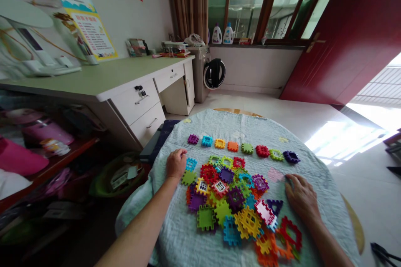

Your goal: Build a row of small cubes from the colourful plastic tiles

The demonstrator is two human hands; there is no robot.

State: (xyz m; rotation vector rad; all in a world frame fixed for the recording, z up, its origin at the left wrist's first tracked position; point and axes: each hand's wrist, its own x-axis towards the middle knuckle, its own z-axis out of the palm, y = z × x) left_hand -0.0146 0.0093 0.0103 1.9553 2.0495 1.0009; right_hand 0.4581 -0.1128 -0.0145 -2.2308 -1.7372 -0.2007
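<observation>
My left hand rests on the cloth with its fingers curled in; nothing shows in it. Just to its right lie a light-blue window-shaped plastic building piece and a green square piece. My right hand lies on the cloth at the other side, fingers stretched forward and holding nothing visible. Between the hands spreads a heap of interlocking plastic pieces in many colours. Nearest my right hand are a dark-blue triangular piece and a red frame piece. Beyond the heap runs a row of small building blocks.
A pale blue cloth covers the round table. At the left stands a desk with drawers, above a cluttered low shelf. A washing machine has its door ajar. A red door stands at the right.
</observation>
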